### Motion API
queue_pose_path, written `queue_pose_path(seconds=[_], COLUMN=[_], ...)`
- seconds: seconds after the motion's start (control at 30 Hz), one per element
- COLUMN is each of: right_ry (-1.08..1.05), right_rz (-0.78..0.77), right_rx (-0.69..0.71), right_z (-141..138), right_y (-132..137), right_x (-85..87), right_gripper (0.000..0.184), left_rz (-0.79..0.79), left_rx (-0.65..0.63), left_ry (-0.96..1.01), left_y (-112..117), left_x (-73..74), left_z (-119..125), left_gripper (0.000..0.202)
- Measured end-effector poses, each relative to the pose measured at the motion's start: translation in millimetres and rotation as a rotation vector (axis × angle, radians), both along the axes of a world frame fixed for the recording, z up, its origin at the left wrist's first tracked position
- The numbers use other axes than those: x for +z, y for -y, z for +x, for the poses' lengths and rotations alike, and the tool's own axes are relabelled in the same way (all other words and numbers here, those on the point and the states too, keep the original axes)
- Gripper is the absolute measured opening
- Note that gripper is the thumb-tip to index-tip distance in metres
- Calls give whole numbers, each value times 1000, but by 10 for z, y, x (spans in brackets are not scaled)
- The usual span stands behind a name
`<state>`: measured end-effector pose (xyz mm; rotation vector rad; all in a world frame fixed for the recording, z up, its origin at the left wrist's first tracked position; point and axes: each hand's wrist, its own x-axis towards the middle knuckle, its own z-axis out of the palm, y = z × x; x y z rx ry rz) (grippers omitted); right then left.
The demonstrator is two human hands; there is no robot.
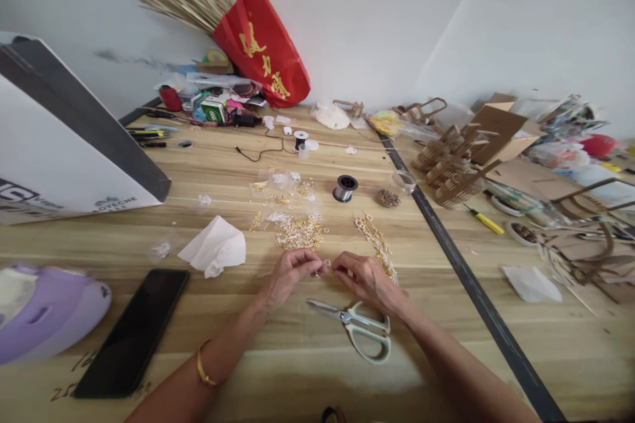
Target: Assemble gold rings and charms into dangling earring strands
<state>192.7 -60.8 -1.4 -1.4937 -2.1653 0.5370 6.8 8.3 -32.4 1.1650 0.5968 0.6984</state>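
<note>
My left hand (292, 275) and my right hand (364, 279) meet over the wooden table (248, 172), fingers pinched together on a small gold ring piece (325, 266) held between them. Just beyond the fingers lies a heap of small gold findings (299, 232). A strand of gold charms (378, 244) runs past my right hand. White-handled scissors (358, 326) lie on the table under my right wrist. A gold bangle (203, 369) sits on my left forearm.
A crumpled white tissue (215, 246) and a black phone (133, 330) lie to the left, a purple object (47, 314) at the far left. A wire spool (344, 188), bead dish (388, 197), red bag (262, 46), white board (59, 152) and wooden model parts (454, 162) stand further back.
</note>
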Motion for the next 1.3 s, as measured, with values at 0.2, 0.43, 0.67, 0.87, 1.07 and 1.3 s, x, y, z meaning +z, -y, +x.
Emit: queue_pose_path(seconds=[0.2,0.43,0.67,0.87,1.07,1.3], right_ry=[169,456,502,506,505,119], right_rz=[42,102,77,73,67,-46], right_rx=[-76,-122,-111,-92,-50,200], right_z=[258,613,709,718,539,145], right_y=[-284,-1002,-1341,-1426,-1260,-722], right_x=[73,-49,-219,-233,-166,119], right_gripper=[15,31,42,35,25,22], left_rz=[5,7,15,2,-15,-53], left_rx=[-163,-416,-507,-606,-736,-658], left_ry=[5,-86,-81,-103,-103,-47], left_y=[13,5,-55,-57,-51,-100], left_x=[13,81,35,58,85,83], left_z=[-31,-74,-106,-127,-158,-158], left_gripper=[17,24,27,27,29,28])
